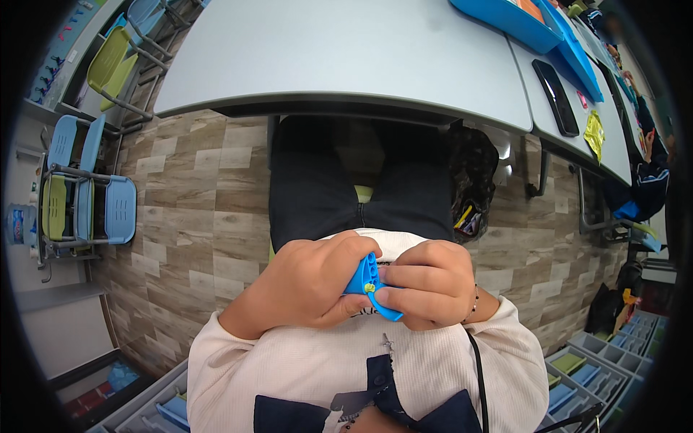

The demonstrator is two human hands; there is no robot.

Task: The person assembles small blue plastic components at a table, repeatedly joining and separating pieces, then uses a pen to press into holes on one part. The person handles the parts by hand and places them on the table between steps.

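In front of my chest, my left hand grips a blue plastic building piece with round holes along its edge. A small yellow-green connector sits at its side. Below that, a curved blue panel sticks out toward my right hand. The fingers of my right hand are closed in a pinch against the blue parts, beside the connector. My fingertips hide part of both pieces, so I cannot tell whether the two blue parts are joined.
Ahead stands a white table. A blue tray, black phone and yellow wrapper lie to the right. A dark bag is beside my right leg. Chairs stand left; another person's sleeve shows far right.
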